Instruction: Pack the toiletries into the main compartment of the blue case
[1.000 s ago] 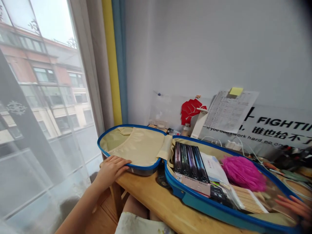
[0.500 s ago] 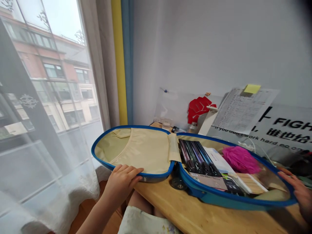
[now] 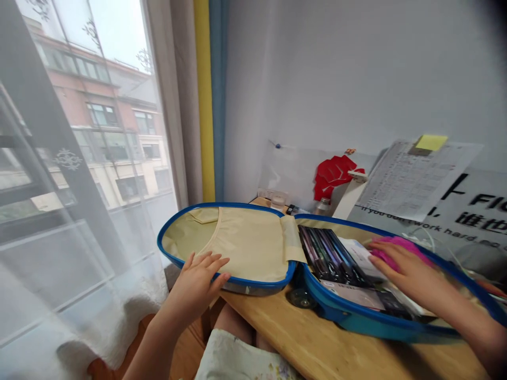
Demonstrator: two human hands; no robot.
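A small blue-rimmed suitcase (image 3: 317, 287) lies open on the wooden desk, hinge in the middle. Its cream-lined lid (image 3: 253, 240) spreads to the left. My left hand (image 3: 202, 272) rests on the lid's near rim, fingers stretched out and apart. In the right half are several dark pen-like items in clear packs (image 3: 327, 256), a white packet (image 3: 356, 256) and a bright pink mesh bath puff (image 3: 414, 247). Over that puff is my right hand (image 3: 407, 272), fingers extended, touching or just above it and hiding much of it. A flat pinkish pack (image 3: 352, 294) lies by the near rim.
Behind the suitcase stand a small glass jar (image 3: 278, 199), a bottle (image 3: 322, 206) and clipped papers (image 3: 415, 174). A white cable (image 3: 423, 232) runs near the far rim. Sheer curtains (image 3: 87, 221) hang on the left. The wooden desk (image 3: 277, 327) ends close to my lap.
My right hand has moved left from the suitcase's far right rim to the pink bath puff. My left hand's fingers have lifted and spread on the lid rim. The view has shifted slightly left.
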